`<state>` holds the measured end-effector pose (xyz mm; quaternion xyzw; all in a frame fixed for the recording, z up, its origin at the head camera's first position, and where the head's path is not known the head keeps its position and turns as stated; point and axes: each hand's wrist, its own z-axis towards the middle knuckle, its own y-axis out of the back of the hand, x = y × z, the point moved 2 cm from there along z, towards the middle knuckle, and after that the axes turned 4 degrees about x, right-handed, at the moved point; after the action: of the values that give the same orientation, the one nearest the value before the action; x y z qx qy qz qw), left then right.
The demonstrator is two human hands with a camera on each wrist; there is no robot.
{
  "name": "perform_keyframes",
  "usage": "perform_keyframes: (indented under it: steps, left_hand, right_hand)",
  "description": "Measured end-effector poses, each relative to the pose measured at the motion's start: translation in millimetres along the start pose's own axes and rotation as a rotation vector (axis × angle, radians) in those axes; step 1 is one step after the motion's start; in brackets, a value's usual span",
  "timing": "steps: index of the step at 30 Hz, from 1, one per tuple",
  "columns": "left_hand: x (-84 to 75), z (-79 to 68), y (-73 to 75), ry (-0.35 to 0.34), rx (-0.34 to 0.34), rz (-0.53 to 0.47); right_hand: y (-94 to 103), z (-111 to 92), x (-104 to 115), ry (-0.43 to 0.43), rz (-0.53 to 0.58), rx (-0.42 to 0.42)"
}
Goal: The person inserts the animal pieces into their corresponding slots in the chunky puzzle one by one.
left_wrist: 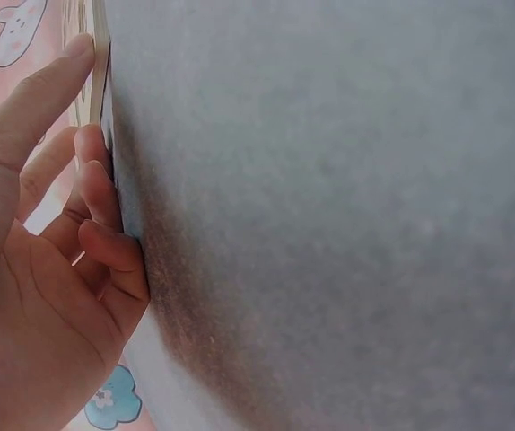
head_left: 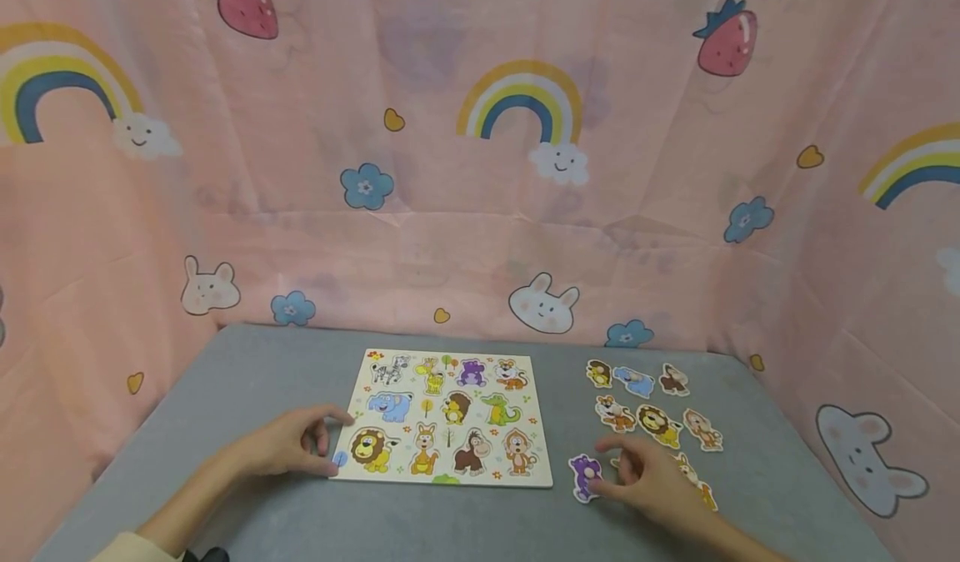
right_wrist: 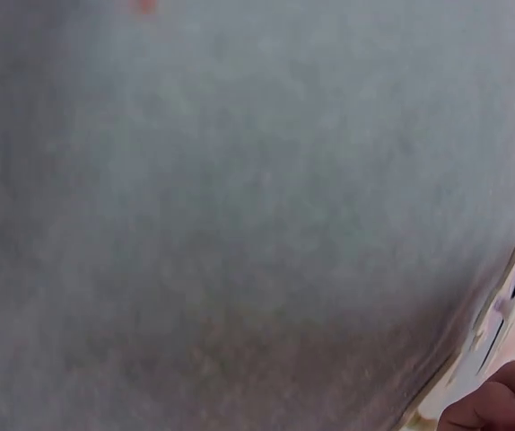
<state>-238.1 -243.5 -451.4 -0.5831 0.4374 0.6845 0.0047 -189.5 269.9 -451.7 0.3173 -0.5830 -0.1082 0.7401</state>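
Observation:
A wooden animal puzzle board (head_left: 438, 441) lies flat on the grey table. My left hand (head_left: 288, 443) rests at its left edge, thumb by the near corner and index finger farther up. In the left wrist view, the thumb (left_wrist: 47, 94) lies along the edge, and the other fingers bend loosely beside it. My right hand (head_left: 652, 483) is over the loose pieces, thumb and index finger apart. Its thumb tip overlaps the right side of a purple hippo piece (head_left: 583, 476). A kangaroo piece (head_left: 705, 493) is partly hidden behind that hand.
Right of the board lie loose hedgehog (head_left: 598, 373), elephant (head_left: 634, 382), gorilla (head_left: 673, 380), tiger (head_left: 615, 414), lion (head_left: 658, 425) and monkey (head_left: 702, 430) pieces. A pink patterned curtain (head_left: 420, 253) encloses the table's back and sides.

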Motion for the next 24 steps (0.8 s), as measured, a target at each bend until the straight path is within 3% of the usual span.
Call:
perform_keyframes:
  steps: [9, 24]
  left_hand:
    - [1.2, -0.1, -0.9, 0.006, -0.002, -0.002]
    - [-1.5, -0.4, 0.3, 0.006, 0.0, -0.014]
  right_hand:
    - [-10.1, -2.9, -6.3, -0.048, -0.029, -0.023]
    - [-13.9, 5.9, -1.7, -0.015, -0.125, 0.007]
